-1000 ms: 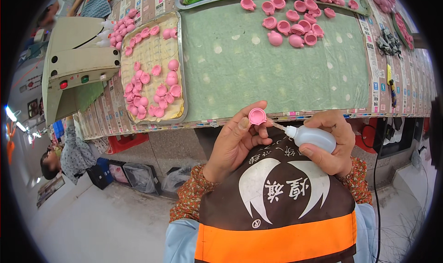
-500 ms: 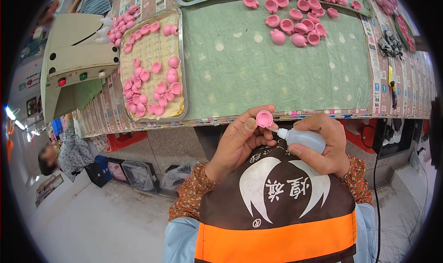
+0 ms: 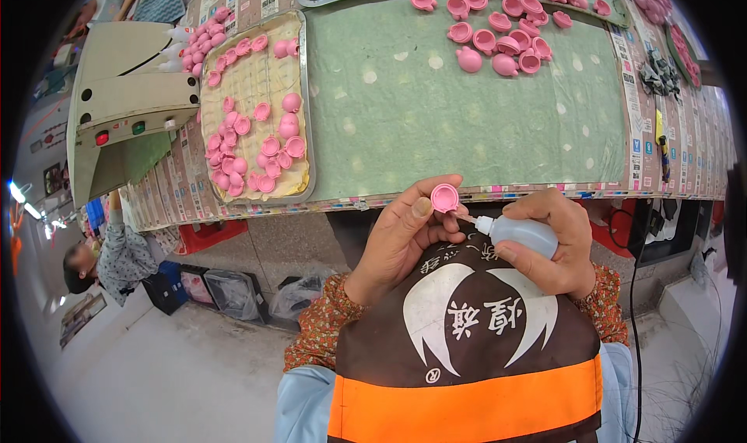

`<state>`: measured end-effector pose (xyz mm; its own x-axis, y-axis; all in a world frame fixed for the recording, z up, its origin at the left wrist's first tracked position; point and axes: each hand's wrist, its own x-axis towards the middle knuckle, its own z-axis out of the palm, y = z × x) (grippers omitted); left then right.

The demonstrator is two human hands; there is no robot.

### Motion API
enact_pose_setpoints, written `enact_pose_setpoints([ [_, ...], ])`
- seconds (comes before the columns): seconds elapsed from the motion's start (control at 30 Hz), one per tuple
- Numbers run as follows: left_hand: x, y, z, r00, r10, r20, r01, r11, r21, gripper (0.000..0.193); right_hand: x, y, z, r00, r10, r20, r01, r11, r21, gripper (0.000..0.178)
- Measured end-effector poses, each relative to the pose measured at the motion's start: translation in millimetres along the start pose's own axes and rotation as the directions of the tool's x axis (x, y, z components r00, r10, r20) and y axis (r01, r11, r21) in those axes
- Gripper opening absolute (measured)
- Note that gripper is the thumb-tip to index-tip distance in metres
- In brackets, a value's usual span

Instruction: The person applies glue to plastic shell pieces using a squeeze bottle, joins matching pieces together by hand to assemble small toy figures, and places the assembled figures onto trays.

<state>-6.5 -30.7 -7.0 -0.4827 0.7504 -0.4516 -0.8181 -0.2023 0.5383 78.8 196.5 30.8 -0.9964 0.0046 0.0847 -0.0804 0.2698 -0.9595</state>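
Observation:
Just off the table's near edge, my left hand [image 3: 405, 229] pinches a round pink plastic shell [image 3: 444, 198] between thumb and fingers, its hollow side facing up. My right hand [image 3: 554, 245] is wrapped round a translucent squeeze bottle [image 3: 523, 235] with a white cap and thin nozzle. The bottle lies tilted, its nozzle pointing left at the lower edge of the shell, close to my left fingertips. Whether the tip touches the shell I cannot tell. Several like pink shells [image 3: 506, 45] lie loose at the far right of the green cloth [image 3: 467, 132].
A metal tray [image 3: 309, 108] with pink pieces on a yellowish liner stands left on the table. Beside it is a beige machine [image 3: 128, 93] with coloured buttons. More trays of pink parts line the far edge. Another person [image 3: 120, 248] is at the left.
My right hand and the bottle have shifted slightly right, drawing the nozzle a little away from the shell. My left hand and the shell have hardly moved.

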Motion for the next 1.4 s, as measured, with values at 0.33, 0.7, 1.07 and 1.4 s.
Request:
enact_pose_setpoints([
  [0.33,0,0,1,0.998,-0.002,-0.061,0.002,1.000,0.007,0.061,-3,1,-1,1.000,0.025,-0.005,-0.025,1.000,-0.005,0.031],
  [0.7,1,-1,2,0.999,-0.003,-0.055,0.005,1.000,0.024,0.059,-4,2,-2,1.000,-0.006,-0.024,0.005,0.999,-0.039,0.031],
  [1.07,0,-2,-3,0.999,0.017,-0.027,-0.017,1.000,-0.001,0.052,4,22,-27,0.872,0.215,-0.440,-0.171,0.975,0.138,0.051],
  [1.4,1,-2,0,0.999,0.036,-0.020,-0.035,0.999,0.025,0.043,34,97,-87,0.766,-0.028,-0.642,-0.077,0.988,-0.134,0.045],
])
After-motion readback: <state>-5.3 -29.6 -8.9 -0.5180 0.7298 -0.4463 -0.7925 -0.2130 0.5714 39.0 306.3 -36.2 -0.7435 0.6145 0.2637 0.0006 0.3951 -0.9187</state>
